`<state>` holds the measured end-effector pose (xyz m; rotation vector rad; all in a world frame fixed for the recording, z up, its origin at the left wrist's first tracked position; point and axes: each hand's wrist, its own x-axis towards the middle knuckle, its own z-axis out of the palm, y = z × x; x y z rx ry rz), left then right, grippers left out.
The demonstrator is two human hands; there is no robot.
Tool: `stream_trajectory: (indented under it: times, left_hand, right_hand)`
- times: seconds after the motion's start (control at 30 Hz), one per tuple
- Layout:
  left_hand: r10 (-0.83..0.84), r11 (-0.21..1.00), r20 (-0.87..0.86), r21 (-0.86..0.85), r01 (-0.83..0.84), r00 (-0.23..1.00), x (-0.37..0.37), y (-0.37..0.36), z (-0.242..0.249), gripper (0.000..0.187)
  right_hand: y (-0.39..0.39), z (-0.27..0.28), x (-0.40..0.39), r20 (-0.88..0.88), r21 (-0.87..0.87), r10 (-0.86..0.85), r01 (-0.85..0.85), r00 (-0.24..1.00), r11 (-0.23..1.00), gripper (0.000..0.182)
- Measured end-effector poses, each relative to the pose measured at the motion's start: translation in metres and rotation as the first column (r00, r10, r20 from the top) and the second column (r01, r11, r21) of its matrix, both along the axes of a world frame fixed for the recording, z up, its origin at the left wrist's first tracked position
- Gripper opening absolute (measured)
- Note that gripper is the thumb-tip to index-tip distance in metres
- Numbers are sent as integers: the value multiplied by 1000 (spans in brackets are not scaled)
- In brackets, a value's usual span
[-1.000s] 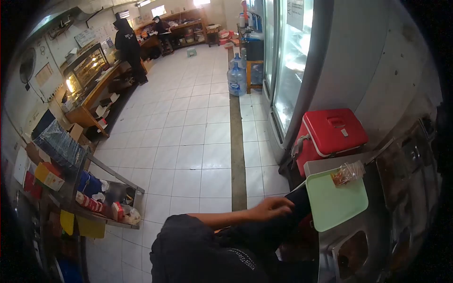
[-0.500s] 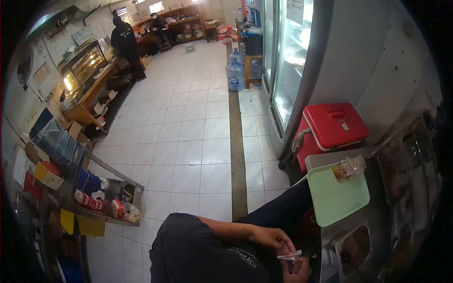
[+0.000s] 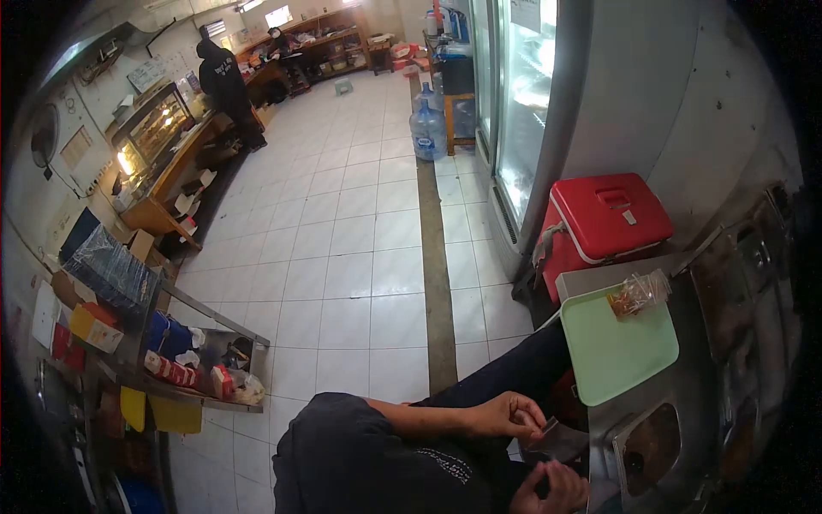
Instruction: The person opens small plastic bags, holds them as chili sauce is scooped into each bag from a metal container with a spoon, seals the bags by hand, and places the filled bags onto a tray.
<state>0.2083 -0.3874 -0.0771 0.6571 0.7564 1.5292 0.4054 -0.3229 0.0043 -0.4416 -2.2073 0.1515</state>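
Observation:
My left hand [image 3: 507, 417] is closed in a pinch on the edge of a small clear plastic bag [image 3: 563, 442], which spreads out to the right of the fingertips. Just below the bag is my right hand [image 3: 558, 490], its fingers loosely curled with a gap at the thumb; nothing shows in it. A pale green tray [image 3: 621, 360] lies to the right of both hands. On its far edge rests a clear bag with orange-brown contents [image 3: 638, 295].
A steel counter with a food pan [image 3: 648, 450] runs along the right. Beyond the tray stand a red cooler [image 3: 610, 218] and a glass-door fridge [image 3: 522, 111]. At left is a metal cart [image 3: 218, 364]. A person in black [image 3: 227, 86] stands by the far display case.
The small bag has gone from crumpled between both hands to spread out from my left fingers. My right hand has come away from it, slightly lower. The view shifted a little.

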Motion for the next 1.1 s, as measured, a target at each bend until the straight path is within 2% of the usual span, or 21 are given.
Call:
stream_trajectory:
  times: [0.03,0.13,0.17,0.2,0.27,0.37,0.47,0.57,0.6,0.67,0.7,0.77,0.87,0.9,1.0,1.1]
  left_hand:
    - [28,999,-18,18,-28,999,2,-1,4,20]
    - [13,998,-71,69,-8,997,8,0,8,21]
    - [24,996,-138,85,-12,990,8,2,3,22]
    - [20,994,-170,108,-1,985,7,3,3,22]
    - [9,989,-234,148,26,972,5,4,4,22]
    - [-24,987,-195,153,54,981,4,7,0,23]
    - [-2,984,-239,171,45,971,8,8,-4,20]
    - [16,996,-385,82,17,923,11,6,15,15]
    - [58,994,-419,112,-12,906,13,6,13,15]
    - [142,983,-479,175,-64,866,21,6,5,14]
    - [139,988,-600,138,-69,788,23,5,6,15]
    - [116,993,-804,74,-96,583,27,2,8,20]
    - [-69,979,-881,-151,-140,468,41,-4,-18,30]
    - [-121,968,-881,-206,-140,457,40,-5,-12,36]
    - [-114,916,-891,-266,-301,440,35,-5,-11,35]
    - [-266,889,-920,-350,-294,289,26,-4,-24,38]
  right_hand:
    - [-9,12,-9,62,-92,-51,56,997,994,22]
    - [-12,-9,-21,78,-339,-48,72,996,938,26]
    - [-11,-8,-19,76,-342,-50,73,996,937,28]
    - [-10,-9,-18,73,-424,-16,46,997,904,28]
    - [-8,-14,-12,59,-583,48,-5,997,812,28]
    - [-1,-9,-1,144,-815,121,48,982,578,26]
    - [14,-40,15,49,-849,201,-65,978,525,26]
    - [8,-28,8,33,-861,136,-42,990,507,30]
    - [7,-28,6,208,-760,139,71,968,646,32]
    - [3,-33,0,530,-452,53,229,846,862,39]
    - [7,-62,-2,434,-406,61,134,899,904,26]
    - [4,-85,-9,401,-413,41,140,915,900,23]
    - [5,-95,-10,443,-370,36,146,896,917,19]
    - [3,-89,-14,473,-349,34,152,881,925,19]
    - [1,-67,-23,495,-167,-212,332,842,928,14]
    - [3,-95,-26,456,-271,-214,364,864,891,11]
